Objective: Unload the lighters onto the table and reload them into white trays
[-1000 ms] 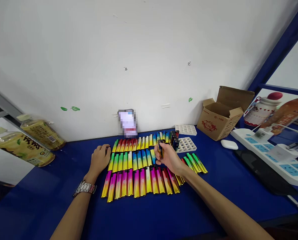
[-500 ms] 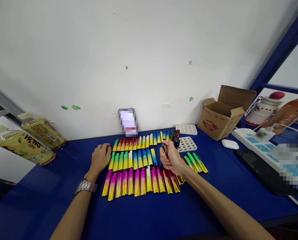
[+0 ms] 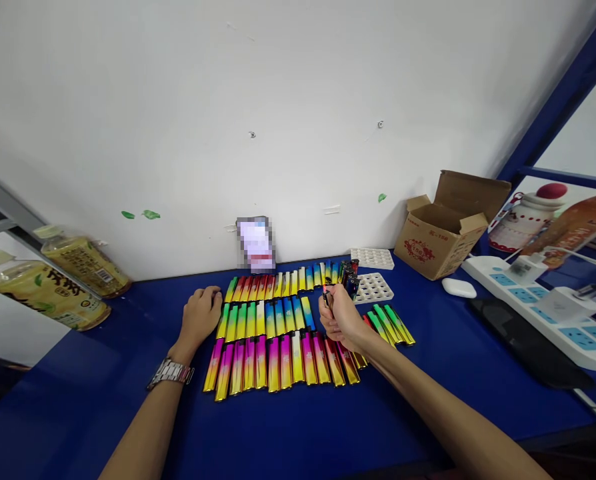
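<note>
My right hand (image 3: 341,315) is closed round a lighter (image 3: 327,300), mostly hidden in the fist, with a small orange-red spot at its top. My left hand (image 3: 203,313) rests on the table at the left ends of the rows, its fingers lying on the surface and holding nothing. Between my hands, shiny lighters lie side by side in three rows: a far row of mixed colours (image 3: 271,287), a middle row of green and blue ones (image 3: 251,320), and a near row of pink and red ones (image 3: 261,363). More green lighters (image 3: 391,325) lie right of my right wrist.
Dark lighters (image 3: 349,275) stand beside two white perforated trays (image 3: 385,288). An open cardboard box (image 3: 423,247), white case (image 3: 459,288), black flat device (image 3: 523,340) and power strip (image 3: 518,287) are at right. A phone (image 3: 257,243) leans on the wall; drink bottles (image 3: 53,293) lie left.
An orange-red spot now shows at the top of the lighter in my right hand. Both hands have kept nearly the same places.
</note>
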A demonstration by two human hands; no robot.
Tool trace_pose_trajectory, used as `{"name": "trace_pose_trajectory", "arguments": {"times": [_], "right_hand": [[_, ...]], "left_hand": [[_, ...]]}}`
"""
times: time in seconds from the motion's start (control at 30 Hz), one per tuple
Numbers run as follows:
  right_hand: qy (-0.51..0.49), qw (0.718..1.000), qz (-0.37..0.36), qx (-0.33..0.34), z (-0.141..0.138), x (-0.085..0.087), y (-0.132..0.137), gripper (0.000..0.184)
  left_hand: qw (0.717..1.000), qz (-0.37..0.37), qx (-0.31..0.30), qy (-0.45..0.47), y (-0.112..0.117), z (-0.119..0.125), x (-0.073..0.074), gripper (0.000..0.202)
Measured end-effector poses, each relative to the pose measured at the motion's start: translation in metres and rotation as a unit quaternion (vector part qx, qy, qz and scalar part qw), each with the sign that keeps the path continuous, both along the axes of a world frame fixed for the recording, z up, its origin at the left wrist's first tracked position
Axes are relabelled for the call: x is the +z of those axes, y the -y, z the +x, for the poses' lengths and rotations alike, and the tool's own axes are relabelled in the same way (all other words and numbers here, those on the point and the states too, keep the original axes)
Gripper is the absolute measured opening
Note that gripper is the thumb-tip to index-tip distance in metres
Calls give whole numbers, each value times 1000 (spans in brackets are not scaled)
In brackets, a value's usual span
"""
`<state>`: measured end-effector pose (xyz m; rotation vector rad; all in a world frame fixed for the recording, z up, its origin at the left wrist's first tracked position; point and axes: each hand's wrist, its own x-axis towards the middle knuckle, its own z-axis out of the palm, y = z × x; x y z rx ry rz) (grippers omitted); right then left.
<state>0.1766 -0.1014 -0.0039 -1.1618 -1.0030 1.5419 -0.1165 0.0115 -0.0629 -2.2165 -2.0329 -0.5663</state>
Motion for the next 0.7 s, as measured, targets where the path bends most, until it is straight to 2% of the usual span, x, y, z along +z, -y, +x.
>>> {"name": "trace_pose_trajectory", "arguments": {"times": [0.1, 0.27, 0.4, 0.5, 0.57, 0.63, 0.7], "right_hand": [[-20, 997, -67, -27, -1, 4, 0, 48], [-25, 996, -75, -43, -2, 5, 0, 49], [-45, 997, -63, -25, 0, -1, -2, 54], [-91, 995, -7, 39, 4, -1, -2, 55], [-121, 989, 54, 73, 8, 4, -1, 48], [-126, 983, 123, 61, 14, 14, 0, 42], [-97, 976, 197, 15, 25, 24, 1, 39]], "left_hand": [[1000, 0, -1, 1, 0, 0, 0, 39], [1000, 3, 2, 0, 0, 0, -1, 38], [1000, 3, -1, 3, 0, 0, -1, 38], [1000, 2, 0, 4, 0, 0, -1, 37], [1000, 2, 2, 3, 0, 0, 0, 37], [1000, 3, 3, 2, 0, 0, 0, 37], [1000, 4, 3, 2, 1, 0, 0, 37]]}}
